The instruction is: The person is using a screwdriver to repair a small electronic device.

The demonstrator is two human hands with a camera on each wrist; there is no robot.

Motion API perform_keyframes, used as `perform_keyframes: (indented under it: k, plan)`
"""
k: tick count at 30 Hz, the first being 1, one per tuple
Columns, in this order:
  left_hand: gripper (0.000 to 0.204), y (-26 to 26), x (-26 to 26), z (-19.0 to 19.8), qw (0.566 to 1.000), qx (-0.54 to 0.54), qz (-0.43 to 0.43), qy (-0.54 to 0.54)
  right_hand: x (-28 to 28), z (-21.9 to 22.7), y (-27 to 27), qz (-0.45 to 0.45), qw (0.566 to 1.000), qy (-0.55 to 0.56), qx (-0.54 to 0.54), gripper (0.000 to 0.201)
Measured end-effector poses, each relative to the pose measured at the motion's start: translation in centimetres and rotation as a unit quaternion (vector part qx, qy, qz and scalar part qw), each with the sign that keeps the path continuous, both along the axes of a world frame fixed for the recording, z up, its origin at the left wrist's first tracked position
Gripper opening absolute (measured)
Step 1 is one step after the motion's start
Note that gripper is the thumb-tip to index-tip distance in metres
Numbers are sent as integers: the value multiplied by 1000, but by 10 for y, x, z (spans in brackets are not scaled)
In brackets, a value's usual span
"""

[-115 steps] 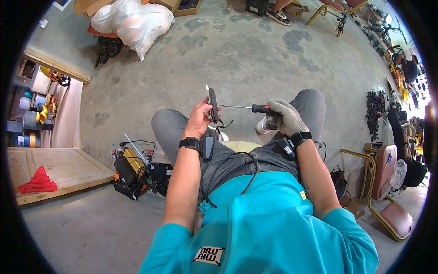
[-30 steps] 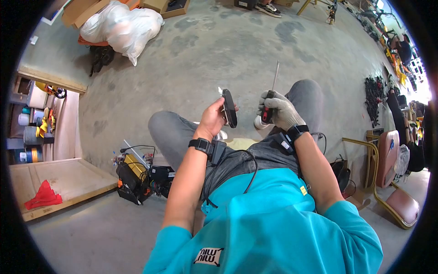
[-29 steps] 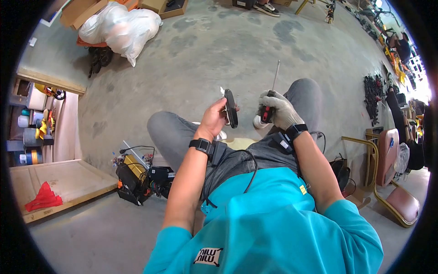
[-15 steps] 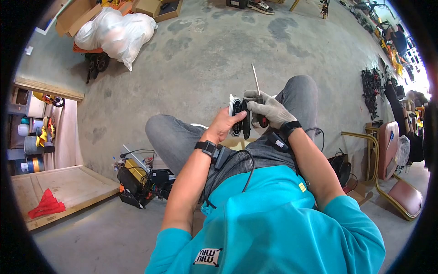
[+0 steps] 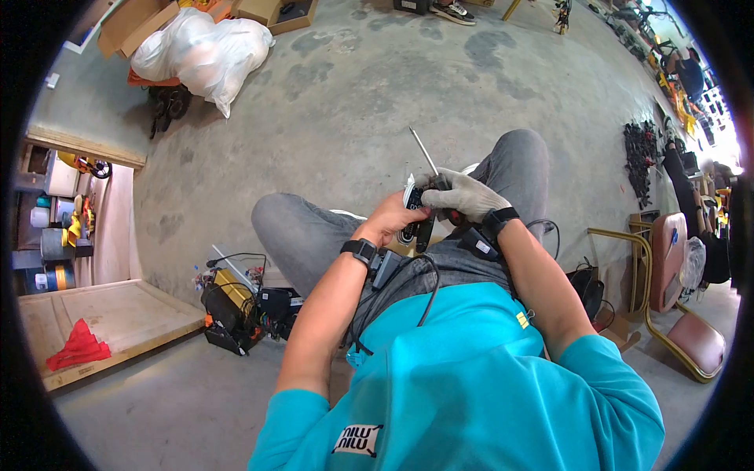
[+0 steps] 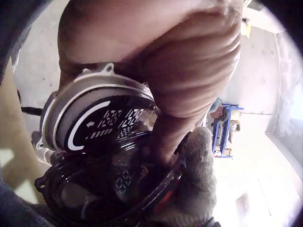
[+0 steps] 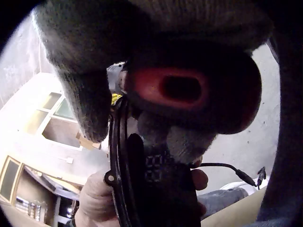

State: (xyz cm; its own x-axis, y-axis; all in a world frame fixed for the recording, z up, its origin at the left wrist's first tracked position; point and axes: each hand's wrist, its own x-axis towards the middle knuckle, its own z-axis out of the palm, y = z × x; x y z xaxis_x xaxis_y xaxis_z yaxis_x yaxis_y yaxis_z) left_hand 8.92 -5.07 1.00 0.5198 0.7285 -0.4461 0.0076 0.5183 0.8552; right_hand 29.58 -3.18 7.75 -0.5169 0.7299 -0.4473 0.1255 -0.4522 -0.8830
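In the head view my bare left hand [image 5: 385, 217] grips a round-edged display unit [image 5: 410, 196] and a glossy black cover [image 5: 424, 234] beside it. The left wrist view shows the display [image 6: 106, 113] with its pale metal rim and printed digits, and the black cover [image 6: 66, 182] overlapping it, my left thumb [image 6: 173, 137] on the cover. My gloved right hand [image 5: 465, 196] holds a screwdriver [image 5: 424, 151], its shaft pointing up and left. Gloved fingertips [image 7: 182, 145] rest on the cover's face, below the red-and-black handle [image 7: 227, 90] in the right wrist view.
A short cable [image 7: 220, 166] hangs by the unit. On the floor at left are a pile of electronics [image 5: 236, 302] and a wooden panel [image 5: 118, 322] with a red cloth [image 5: 80, 345]. White bags [image 5: 208, 55] lie farther off; a chair [image 5: 667, 259] stands at right.
The display and cover, shown edge-on a second ago, have turned and stand side by side. My gloved hand has come left to meet them, and the screwdriver tip has swung left.
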Motion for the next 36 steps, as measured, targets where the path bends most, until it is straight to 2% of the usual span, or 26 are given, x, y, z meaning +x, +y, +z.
perform_keyframes:
  k: [1, 2, 5, 6, 7, 9, 12, 16, 23, 26, 28, 30, 31, 33, 34, 36]
  plan:
    - [27, 0, 0, -2, 1000, 0, 1, 1, 0, 0, 1, 22, 998, -53, 3, 41]
    - [28, -1, -1, -4, 1000, -10, 14, -5, -1, 0, 1, 22, 998, -53, 3, 41]
    - [25, 2, -5, -22, 999, -8, 46, 21, 0, 1, 1, -24, 999, -31, -22, 30]
    - [24, 4, -10, -22, 997, -46, 64, -9, -3, -5, 2, -38, 999, 16, -14, 26]
    - [22, 4, -15, -20, 992, -84, 83, -38, 0, -8, 2, -39, 999, 16, -14, 26]
    - [20, 4, -21, -17, 991, -81, 94, -53, 4, -8, 3, -63, 997, -4, -50, 25]
    - [26, 5, -25, -8, 967, -135, 168, -133, 8, -19, 6, -61, 996, 1, -63, 28]
    - [28, 4, -27, -11, 960, -146, 196, -137, 7, -22, 5, -70, 996, -1, -56, 32]
    - [18, 7, -34, -23, 980, -58, 181, -57, 9, -20, 5, -87, 992, -58, -64, 42]
    - [24, 13, -47, -23, 959, -66, 271, -55, 12, -24, 5, -122, 989, -43, -69, 40]
    - [25, 15, -55, -31, 955, -65, 283, -56, 14, -26, 6, -139, 987, -22, -76, 39]
    - [28, 14, -54, -31, 944, -80, 310, -86, 15, -28, 8, -160, 987, 10, -16, 35]
    - [28, 13, -52, -28, 944, -79, 310, -86, 14, -29, 9, -160, 987, 10, -15, 35]
    - [29, 11, -47, -20, 950, -61, 296, -77, 11, -32, 10, -233, 972, 14, 12, 35]
    - [22, 11, -46, -16, 963, -58, 256, -63, 12, -34, 10, -233, 972, 14, 12, 35]
    - [20, 9, -43, -9, 967, -52, 239, -64, 12, -35, 9, -230, 972, -42, -33, 36]
